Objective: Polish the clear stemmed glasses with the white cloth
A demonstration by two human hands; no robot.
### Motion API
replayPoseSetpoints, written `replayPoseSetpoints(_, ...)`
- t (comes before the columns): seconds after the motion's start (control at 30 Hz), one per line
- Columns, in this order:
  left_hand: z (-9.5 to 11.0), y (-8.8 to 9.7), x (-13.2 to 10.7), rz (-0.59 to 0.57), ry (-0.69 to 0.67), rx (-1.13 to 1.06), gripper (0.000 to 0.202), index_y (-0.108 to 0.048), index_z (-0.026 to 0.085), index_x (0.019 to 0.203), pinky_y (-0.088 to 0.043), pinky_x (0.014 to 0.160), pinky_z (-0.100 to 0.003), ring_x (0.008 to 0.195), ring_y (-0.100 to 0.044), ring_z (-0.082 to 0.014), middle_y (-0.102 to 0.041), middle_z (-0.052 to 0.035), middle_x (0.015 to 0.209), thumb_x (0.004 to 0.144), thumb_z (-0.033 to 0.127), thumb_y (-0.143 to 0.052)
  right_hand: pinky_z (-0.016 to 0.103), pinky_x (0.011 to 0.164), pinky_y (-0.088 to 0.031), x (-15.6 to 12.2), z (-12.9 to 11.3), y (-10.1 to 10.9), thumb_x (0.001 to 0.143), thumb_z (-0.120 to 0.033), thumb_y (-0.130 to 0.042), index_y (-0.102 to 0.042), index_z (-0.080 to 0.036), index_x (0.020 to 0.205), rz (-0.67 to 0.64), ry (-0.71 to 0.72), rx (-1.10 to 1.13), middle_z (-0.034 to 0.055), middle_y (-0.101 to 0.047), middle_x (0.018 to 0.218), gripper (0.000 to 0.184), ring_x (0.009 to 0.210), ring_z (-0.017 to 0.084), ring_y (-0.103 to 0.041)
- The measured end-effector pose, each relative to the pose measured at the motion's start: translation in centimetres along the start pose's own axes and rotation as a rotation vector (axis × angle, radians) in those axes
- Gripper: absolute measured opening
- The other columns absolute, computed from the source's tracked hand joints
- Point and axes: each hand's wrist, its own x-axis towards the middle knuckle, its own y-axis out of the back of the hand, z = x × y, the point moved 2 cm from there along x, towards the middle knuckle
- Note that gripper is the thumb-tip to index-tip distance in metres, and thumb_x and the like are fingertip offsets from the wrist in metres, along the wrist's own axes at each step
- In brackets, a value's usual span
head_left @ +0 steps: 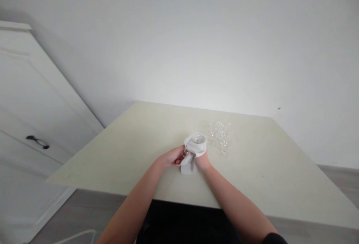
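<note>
Both my hands meet over the middle of a cream table (117, 154). My right hand (202, 160) is wrapped in a white cloth (193, 150) that covers the bowl of a clear stemmed glass (198, 138). My left hand (171, 158) is closed on the lower part of that glass, by the stem. A corner of the cloth hangs down between the two hands. Most of my right fingers are hidden under the cloth.
Several clear stemmed glasses (221, 136) stand together just right of and behind my hands. A white cabinet (30, 98) with a dark handle (37, 142) stands to the left. A plain white wall lies behind the table.
</note>
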Motion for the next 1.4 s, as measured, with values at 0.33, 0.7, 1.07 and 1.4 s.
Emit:
replayPoseSetpoints(0.33,2.8,1.5,-0.7,0.242,-0.551,0.101,0.065,-0.064,0.015,0.091,-0.04,0.061,-0.023,0.07,-0.054,-0.013,-0.062,-0.0023,0.081,0.066,0.073,-0.079,0.036,0.092,-0.052,-0.6,-1.0,-1.1,0.074,-0.037,-0.073,-0.065,-0.019,0.086,-0.387,-0.067,-0.097,0.0033,-0.072,0.088,0.023,0.089,0.02,-0.065)
replayPoseSetpoints(0.7,2.3,2.0,-0.4,0.115,-0.554,-0.077,0.076,-0.072,0.013,0.099,-0.044,0.068,-0.027,0.076,-0.061,-0.0179,-0.069,-0.0071,0.087,0.059,0.077,-0.081,0.04,0.091,-0.055,-1.6,-0.7,-1.7,0.074,-0.043,-0.071,-0.065,-0.019,0.081,-0.479,-0.24,0.025,0.0055,-0.072,0.081,0.025,0.09,0.023,-0.067)
replayPoseSetpoints(1.07,2.4,2.0,-0.5,0.083,-0.523,-0.223,0.07,-0.076,0.013,0.103,-0.05,0.076,-0.032,0.083,-0.069,-0.0229,-0.077,-0.0122,0.093,0.067,0.072,-0.08,0.027,0.059,-0.051,-2.5,-1.2,-2.0,0.071,-0.038,-0.068,-0.063,-0.017,0.074,-0.551,-0.427,0.174,0.0017,-0.065,0.062,0.022,0.059,0.015,-0.06)
replayPoseSetpoints(1.4,2.3,2.2,-0.5,0.116,-0.576,-0.127,0.075,-0.069,0.014,0.111,-0.049,0.071,-0.028,0.076,-0.067,-0.0185,-0.073,-0.0074,0.087,0.063,0.068,-0.085,0.024,0.053,-0.045,-2.4,-0.8,-2.2,0.07,-0.034,-0.067,-0.058,-0.018,0.071,-0.542,-0.432,0.153,-0.0001,-0.061,0.061,0.018,0.053,0.012,-0.054)
